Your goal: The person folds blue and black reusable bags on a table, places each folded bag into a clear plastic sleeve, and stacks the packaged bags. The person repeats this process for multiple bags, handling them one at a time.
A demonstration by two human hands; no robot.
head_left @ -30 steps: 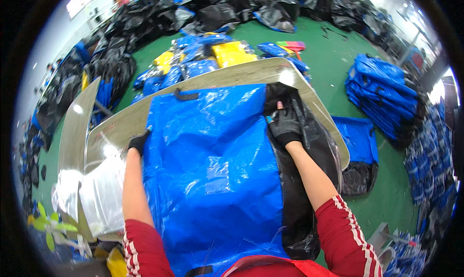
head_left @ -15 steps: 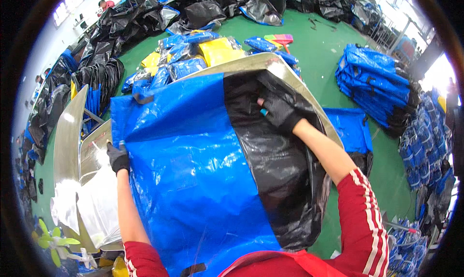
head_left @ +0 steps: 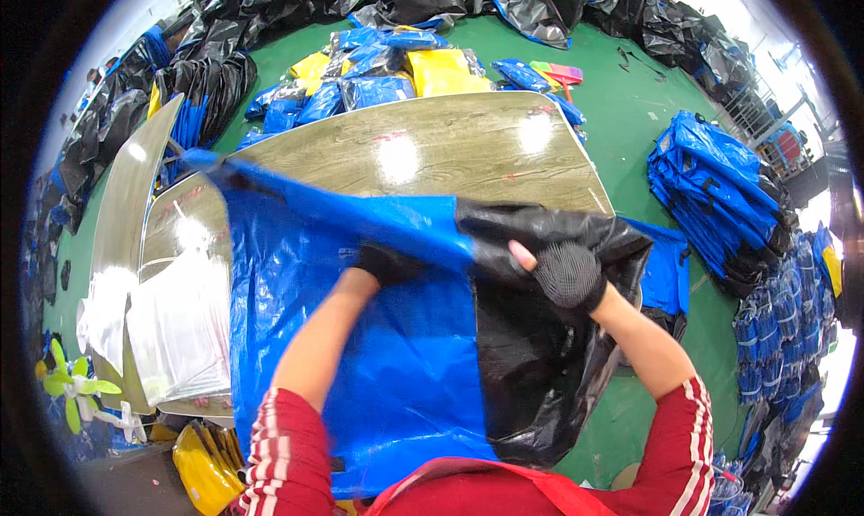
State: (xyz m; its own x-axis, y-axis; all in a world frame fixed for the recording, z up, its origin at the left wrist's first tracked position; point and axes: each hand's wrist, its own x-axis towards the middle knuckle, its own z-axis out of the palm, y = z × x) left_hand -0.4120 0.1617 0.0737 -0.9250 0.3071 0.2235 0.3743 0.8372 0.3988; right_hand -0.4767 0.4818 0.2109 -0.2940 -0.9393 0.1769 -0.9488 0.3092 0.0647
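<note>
Across the black part of the blue-and-black sheet, the right hand lies back upward, thumb pointing left; its other fingertips are out of sight, so I cannot tell whether they pinch the material. The fingers of the left hand vanish beneath the blue fold, their grip equally unclear. These 2 gloved hands sit apart along the raised fold, probably so that its blue and black portions share support. The 2 forearms angle inward from the near side, elbows spread. The sheet covers the middle and near edge of the table, its black end reaching past the right edge. Clear plastic sheets rest at the surface's near left corner; beyond the far edge lie blue and yellow packages.
</note>
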